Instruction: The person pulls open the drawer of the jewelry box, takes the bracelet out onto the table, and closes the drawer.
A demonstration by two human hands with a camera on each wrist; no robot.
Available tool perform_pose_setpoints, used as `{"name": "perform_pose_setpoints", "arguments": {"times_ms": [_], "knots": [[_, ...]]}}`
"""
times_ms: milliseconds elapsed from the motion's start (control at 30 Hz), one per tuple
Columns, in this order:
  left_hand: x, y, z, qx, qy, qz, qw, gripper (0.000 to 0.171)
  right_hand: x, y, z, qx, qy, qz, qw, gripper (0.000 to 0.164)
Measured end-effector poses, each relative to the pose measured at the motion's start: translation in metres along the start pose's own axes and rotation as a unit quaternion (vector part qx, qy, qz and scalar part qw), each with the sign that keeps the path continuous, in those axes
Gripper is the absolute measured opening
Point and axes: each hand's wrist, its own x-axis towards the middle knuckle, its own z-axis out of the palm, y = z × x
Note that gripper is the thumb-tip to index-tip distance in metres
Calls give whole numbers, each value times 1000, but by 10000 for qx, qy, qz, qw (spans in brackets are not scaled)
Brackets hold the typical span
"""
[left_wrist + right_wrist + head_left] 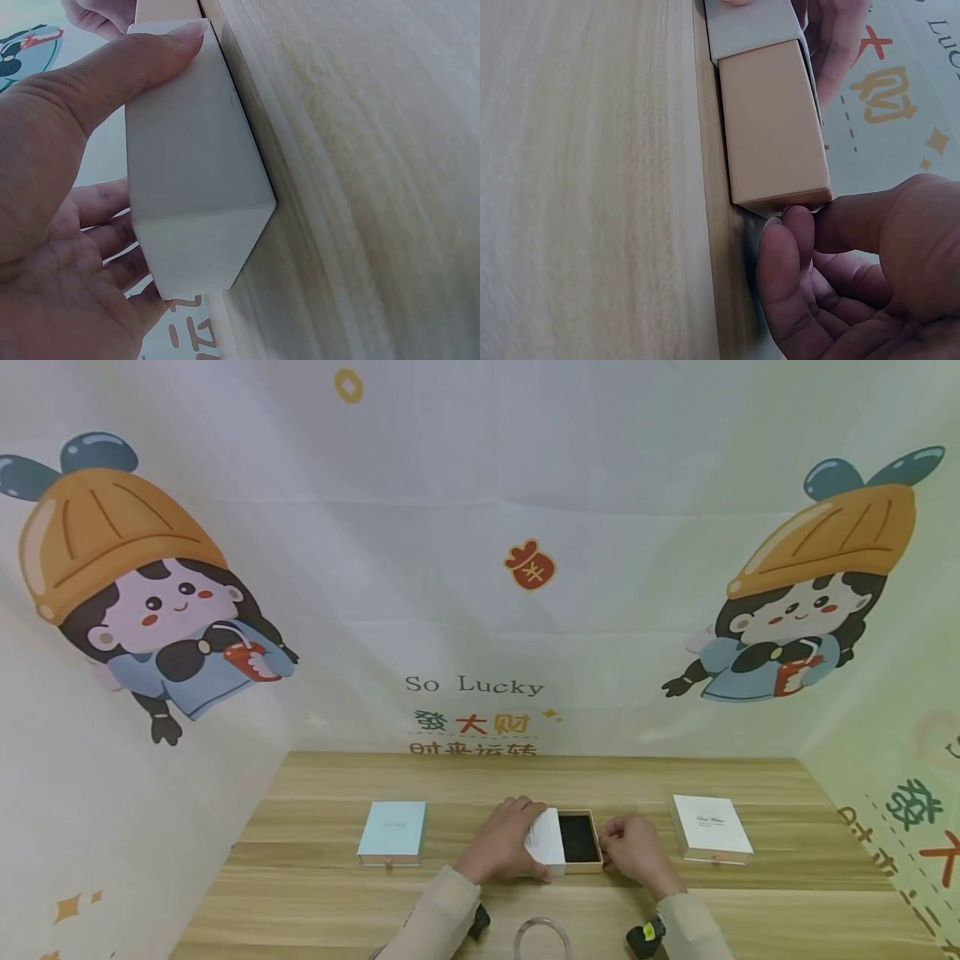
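A white slide-out gift box (pixel 546 842) lies on the table, its tan drawer (pixel 774 124) partly out to the right. Black lining (pixel 577 837) shows inside the drawer. Across the sleeve of the box, my left hand (pixel 507 841) grips with the thumb on the near side (pixel 180 127) and the fingers on the far side. At the drawer's outer end, my right hand (pixel 636 853) pinches a small pull between thumb and finger; the fingertips mostly hide that pull.
A pale blue box (pixel 393 832) stands to the left and another white box (pixel 711 827) to the right, each with a small pull at its front. Near the table's front edge lies a translucent bangle (pixel 542 921). A printed cloth (pixel 600 693) hangs behind the wooden table (pixel 315 893).
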Motion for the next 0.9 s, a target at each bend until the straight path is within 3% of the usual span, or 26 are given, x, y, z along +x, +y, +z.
{"name": "perform_pose_setpoints", "arguments": {"times_ms": [900], "knots": [[-1,1,-2,-89,-23,3,10000,96,-2,-9,14,291,-80,-4,9995,13]]}}
